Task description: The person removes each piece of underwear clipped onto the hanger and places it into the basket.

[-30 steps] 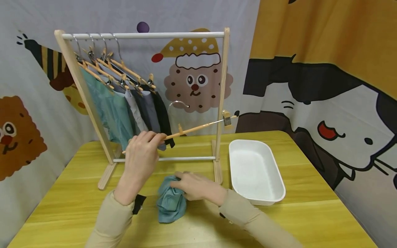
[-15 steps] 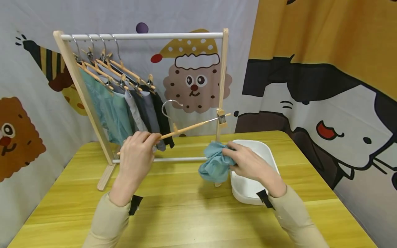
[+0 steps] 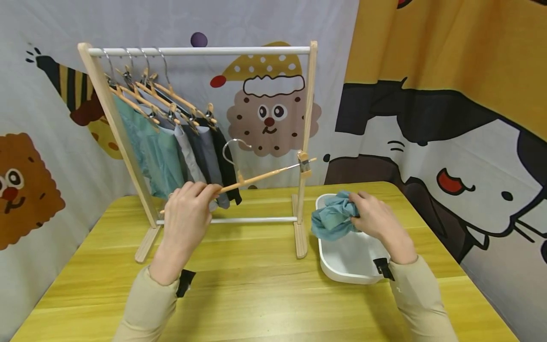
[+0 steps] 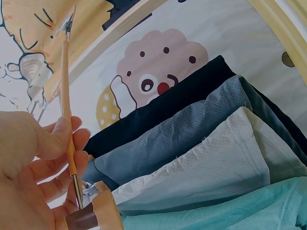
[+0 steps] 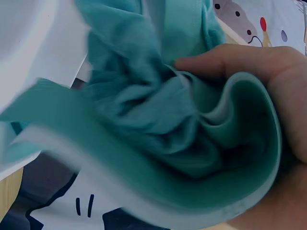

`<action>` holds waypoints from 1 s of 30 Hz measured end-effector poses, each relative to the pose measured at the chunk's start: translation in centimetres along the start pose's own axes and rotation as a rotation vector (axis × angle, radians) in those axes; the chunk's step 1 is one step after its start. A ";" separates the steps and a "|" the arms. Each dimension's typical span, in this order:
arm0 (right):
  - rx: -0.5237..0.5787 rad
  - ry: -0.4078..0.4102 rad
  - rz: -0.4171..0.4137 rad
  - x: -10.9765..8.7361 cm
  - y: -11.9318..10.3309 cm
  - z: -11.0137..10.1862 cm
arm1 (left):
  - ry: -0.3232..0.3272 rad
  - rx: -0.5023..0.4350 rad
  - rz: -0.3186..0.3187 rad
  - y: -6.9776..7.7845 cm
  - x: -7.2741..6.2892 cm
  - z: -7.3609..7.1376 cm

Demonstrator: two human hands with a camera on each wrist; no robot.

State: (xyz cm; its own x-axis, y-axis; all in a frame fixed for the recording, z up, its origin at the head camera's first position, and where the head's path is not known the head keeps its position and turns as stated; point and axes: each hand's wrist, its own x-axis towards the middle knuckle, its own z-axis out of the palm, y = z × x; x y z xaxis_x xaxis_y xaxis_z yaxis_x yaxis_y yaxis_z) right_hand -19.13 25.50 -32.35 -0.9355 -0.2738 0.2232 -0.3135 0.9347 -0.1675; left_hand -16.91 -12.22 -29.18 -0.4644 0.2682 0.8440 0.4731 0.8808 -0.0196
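In the head view my left hand (image 3: 188, 223) grips a wooden clip hanger (image 3: 260, 177) by its bar, in front of the rack. The hanger tilts up to the right; its metal hook points up and a clip (image 3: 304, 164) sits near its right end. The left wrist view shows thumb and fingers around the bar (image 4: 67, 100), with another clip (image 4: 96, 213) beside the palm. My right hand (image 3: 380, 219) holds a bunched teal cloth garment (image 3: 335, 217) over the white basin (image 3: 350, 274). Close up in the right wrist view, the garment (image 5: 144, 115) hangs in folds from the fingers.
A clothes rack (image 3: 196, 51) with a white top rail and wooden posts stands on the wooden table (image 3: 256, 299). Several garments (image 3: 151, 156) in teal, grey and black hang at its left side from clip hangers. A printed curtain (image 3: 273, 23) hangs behind.
My right hand has lifted the teal garment off the table and carried it right, over the basin. My left hand and the hanger have shifted slightly left.
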 end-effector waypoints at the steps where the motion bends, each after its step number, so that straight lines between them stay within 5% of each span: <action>1: 0.000 -0.013 0.019 0.0 0.1 0.0 | -0.002 0.001 -0.001 0.0 0.0 0.0; 11: 0.038 0.026 0.070 0.6 -0.8 -0.3 | -0.022 0.006 -0.009 0.1 -0.1 0.0; 21: 0.077 -0.012 0.023 2.8 -2.2 0.4 | -0.023 0.004 -0.010 0.0 -0.1 -0.1; 30: 0.369 0.079 -0.019 7.2 -3.7 1.3 | -0.019 0.004 -0.010 0.1 0.1 -0.1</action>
State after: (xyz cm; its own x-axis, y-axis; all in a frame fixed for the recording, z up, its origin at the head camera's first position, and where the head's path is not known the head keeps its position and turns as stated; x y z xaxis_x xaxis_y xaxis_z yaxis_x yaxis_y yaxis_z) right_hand -24.94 19.77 -31.41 -0.9179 -0.2587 0.3010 -0.3822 0.7809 -0.4941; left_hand -16.83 -12.19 -29.03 -0.4832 0.2663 0.8340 0.4651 0.8852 -0.0132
